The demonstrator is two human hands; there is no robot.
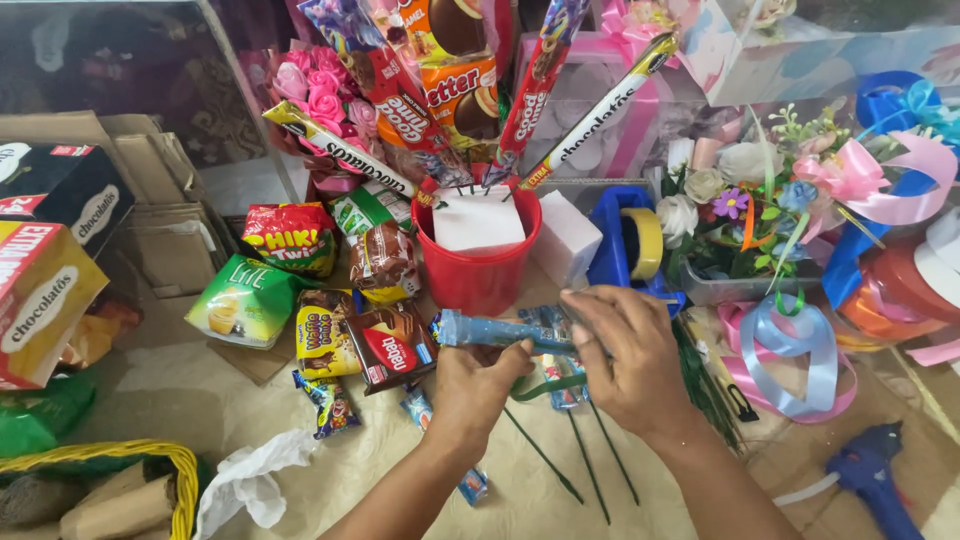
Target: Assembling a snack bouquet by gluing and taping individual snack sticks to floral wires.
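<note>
My left hand [478, 385] grips a long blue snack packet [495, 331] held level in front of me, with a thin green stick [545, 385] under it. At the packet's right end my right hand [625, 355] pinches it with thumb and fingers. Just behind the hands stands a red bucket [478, 270] holding a white foam block [478, 222], with several long snack packets [400, 110] on sticks poking up from it. More green sticks [590, 465] lie on the floor under my hands.
Snack packets [340, 320] lie scattered to the left of the bucket. A blue tape dispenser [630, 245] sits at the right, then artificial flowers [740, 195] and ribbons [790, 350]. A blue glue gun [870, 470] lies bottom right. Cartons [45, 250] and a yellow basket [150, 470] are at left.
</note>
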